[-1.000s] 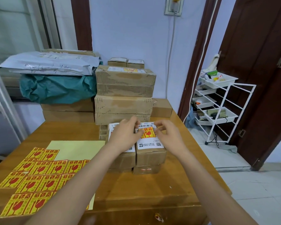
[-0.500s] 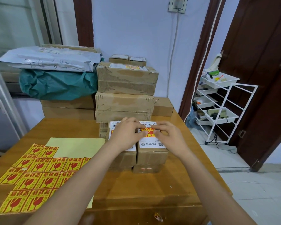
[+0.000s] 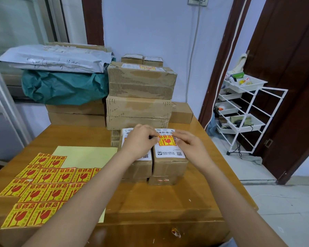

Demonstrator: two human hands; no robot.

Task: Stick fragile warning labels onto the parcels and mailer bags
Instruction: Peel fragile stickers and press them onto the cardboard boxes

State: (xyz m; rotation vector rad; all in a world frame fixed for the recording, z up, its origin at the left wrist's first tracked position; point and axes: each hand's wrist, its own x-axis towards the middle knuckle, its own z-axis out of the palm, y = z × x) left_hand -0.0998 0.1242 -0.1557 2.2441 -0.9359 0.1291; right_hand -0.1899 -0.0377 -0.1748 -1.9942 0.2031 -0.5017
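Two small cardboard parcels stand side by side on the wooden table point(image 3: 168, 202), each topped with a white shipping label. On the right parcel point(image 3: 169, 166) lies a yellow and red fragile label point(image 3: 167, 141). My left hand point(image 3: 141, 140) pinches that label's left edge, covering much of the left parcel point(image 3: 141, 169). Fingertips of my right hand point(image 3: 189, 145) rest on its right edge. A sheet of several fragile labels point(image 3: 43, 189) lies at the table's left, beside a bare yellow backing sheet point(image 3: 86, 155).
Larger cartons point(image 3: 141, 86) are stacked behind the small parcels, one with a fragile label on top. A grey mailer bag point(image 3: 52, 57) and a teal bag point(image 3: 61, 86) lie on boxes at the back left. A white wire rack point(image 3: 243, 111) stands right of the table.
The fragile label has settled flatter onto the right parcel's shipping label. Both hands stay at its edges, shifted only slightly.
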